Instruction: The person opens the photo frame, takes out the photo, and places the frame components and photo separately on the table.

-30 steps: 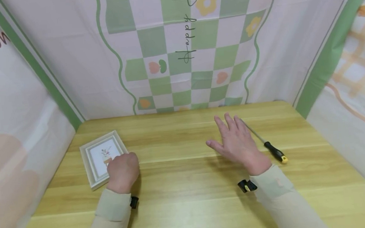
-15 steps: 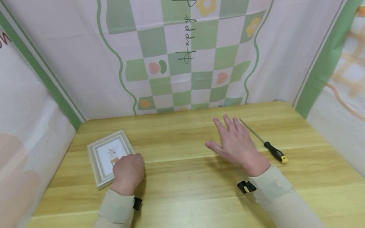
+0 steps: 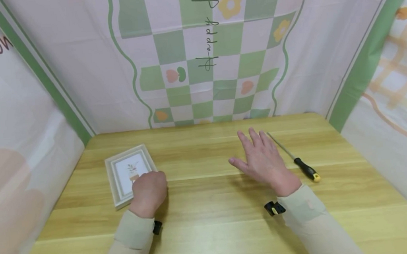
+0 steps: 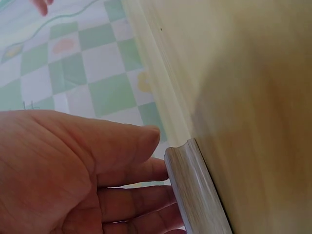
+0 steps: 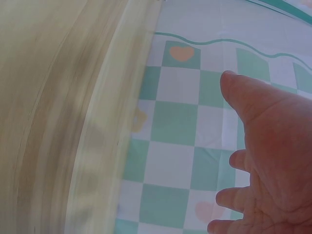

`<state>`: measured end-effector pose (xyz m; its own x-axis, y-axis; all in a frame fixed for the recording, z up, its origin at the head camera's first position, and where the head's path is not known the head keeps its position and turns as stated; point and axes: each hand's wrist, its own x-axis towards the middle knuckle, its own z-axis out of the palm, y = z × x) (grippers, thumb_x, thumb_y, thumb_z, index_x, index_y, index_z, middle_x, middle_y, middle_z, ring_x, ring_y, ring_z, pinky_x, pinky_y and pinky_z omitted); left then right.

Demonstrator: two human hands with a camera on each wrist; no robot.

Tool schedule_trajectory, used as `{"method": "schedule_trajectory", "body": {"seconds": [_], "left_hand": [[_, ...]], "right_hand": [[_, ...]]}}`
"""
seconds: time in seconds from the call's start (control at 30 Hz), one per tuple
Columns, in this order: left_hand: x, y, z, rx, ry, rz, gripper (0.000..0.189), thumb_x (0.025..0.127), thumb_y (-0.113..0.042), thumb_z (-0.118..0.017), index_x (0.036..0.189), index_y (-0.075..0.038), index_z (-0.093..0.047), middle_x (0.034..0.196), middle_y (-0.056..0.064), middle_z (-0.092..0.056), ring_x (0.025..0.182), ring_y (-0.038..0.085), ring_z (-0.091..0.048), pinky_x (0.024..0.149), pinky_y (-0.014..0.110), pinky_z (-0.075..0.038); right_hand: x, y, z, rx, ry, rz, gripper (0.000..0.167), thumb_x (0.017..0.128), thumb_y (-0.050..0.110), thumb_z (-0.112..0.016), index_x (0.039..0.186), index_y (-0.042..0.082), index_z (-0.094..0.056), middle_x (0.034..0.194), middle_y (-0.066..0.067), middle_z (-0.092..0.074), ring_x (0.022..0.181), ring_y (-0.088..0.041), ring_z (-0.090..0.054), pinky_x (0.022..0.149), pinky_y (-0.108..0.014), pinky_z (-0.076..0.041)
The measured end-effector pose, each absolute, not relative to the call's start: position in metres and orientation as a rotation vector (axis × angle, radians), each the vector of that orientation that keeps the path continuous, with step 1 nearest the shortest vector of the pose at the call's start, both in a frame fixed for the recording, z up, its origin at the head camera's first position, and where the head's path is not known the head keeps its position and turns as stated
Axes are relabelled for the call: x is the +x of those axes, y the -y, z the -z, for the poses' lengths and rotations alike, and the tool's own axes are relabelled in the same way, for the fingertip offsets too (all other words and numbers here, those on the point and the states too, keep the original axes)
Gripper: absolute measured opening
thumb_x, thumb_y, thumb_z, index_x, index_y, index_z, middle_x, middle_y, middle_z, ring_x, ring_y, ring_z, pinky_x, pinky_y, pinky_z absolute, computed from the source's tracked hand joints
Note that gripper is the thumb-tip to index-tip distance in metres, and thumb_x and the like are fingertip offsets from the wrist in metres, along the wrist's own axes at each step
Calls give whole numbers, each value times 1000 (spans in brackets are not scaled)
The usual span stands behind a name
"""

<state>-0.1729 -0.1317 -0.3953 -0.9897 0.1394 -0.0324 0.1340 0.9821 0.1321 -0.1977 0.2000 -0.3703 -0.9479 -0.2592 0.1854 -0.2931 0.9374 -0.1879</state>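
A pale picture frame point(image 3: 114, 184) with a potted-plant print lies face up on the wooden table at the left. Over its lower right side bends my left hand point(image 3: 148, 191), and the frame covers its fingertips in the left wrist view. There the thumb point(image 4: 146, 139) stands near the end of the frame's moulded edge point(image 4: 195, 187), apart from it. My right hand point(image 3: 265, 164) hovers palm down over the table at the right with fingers spread, holding nothing. Beside it lies a screwdriver point(image 3: 305, 169) with a black and yellow handle, its shaft pointing to the back.
The wooden table point(image 3: 211, 222) reaches back to a hanging cloth point(image 3: 197, 43) with green checks. Printed cloths also hang at the left side point(image 3: 17, 129) and right side point(image 3: 395, 100). Dark camera mounts sit at both wrists.
My left hand has slid to the right, and the picture frame has moved along with it across the table. The right hand and the screwdriver stay nearly where they were.
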Motion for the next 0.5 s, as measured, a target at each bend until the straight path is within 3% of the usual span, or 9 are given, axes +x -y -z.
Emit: {"method": "schedule_trajectory", "body": {"seconds": [0.5], "left_hand": [[-167,110,397,313,-3113,-135,25,96,1,-56,73,-5,-62,68,10,-61,61,27,-59,49,45,-52]], "right_hand": [[-196,-197,370,424,2963,-324,91,101,63,-55,167,11,-22,170,-30,-14,153,-58,-14,121,-72,-17]]}}
